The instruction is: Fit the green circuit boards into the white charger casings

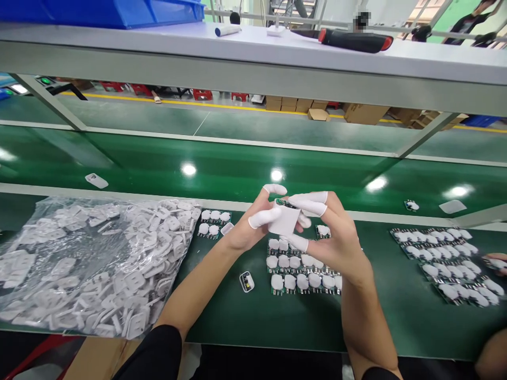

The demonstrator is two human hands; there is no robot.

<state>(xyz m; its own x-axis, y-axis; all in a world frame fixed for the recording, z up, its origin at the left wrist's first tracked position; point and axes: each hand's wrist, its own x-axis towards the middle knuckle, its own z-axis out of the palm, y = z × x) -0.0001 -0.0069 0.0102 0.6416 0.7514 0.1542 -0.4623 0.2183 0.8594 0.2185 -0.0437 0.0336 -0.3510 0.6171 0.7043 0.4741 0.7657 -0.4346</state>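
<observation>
Between my two hands, above the green bench, is a white plastic housing (284, 221) with a green circuit board (280, 202) showing at its top edge. My left hand (249, 224) pinches the housing from the left. The fingers of my right hand (336, 232) close on its right side and upper edge. White finger cots cover fingertips of both hands. Rows of circuit boards with round white parts (303, 281) lie below my hands, partly hidden by the right one. Nearer me sits a small white housing with parts inside (247, 282).
A clear plastic bag (106, 253) full of white plastic pieces covers the left of the bench. More board rows (443, 253) lie at right, beside a co-worker's hand (497, 263). Overhead, a shelf (253, 50) carries a blue bin (99, 13) and a black-and-red tool (354, 41).
</observation>
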